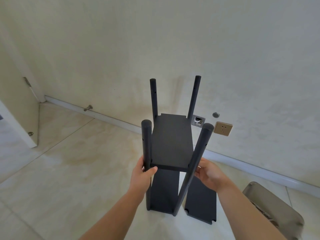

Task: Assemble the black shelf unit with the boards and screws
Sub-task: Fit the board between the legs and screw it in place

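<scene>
Currently cataloguing, from my remote seat:

Shelf unit (171, 149): standing upright on the tiled floor (69, 153) near the wall, four round posts carrying a middle board and a lower board.
Left hand (141, 174): I am seeing its fingers and thumb wrapping the front left post (146, 144) just below the middle board.
Right hand (208, 174): curling against the front right post (199, 161) (fingertips hidden behind it), apparently gripping.
Spare board (200, 203): lying flat just beside the unit's right foot.
Handling: I am judging it rigid, light, top-open and wobbly; posts look smooth, so holding near board joints seems safest.
</scene>
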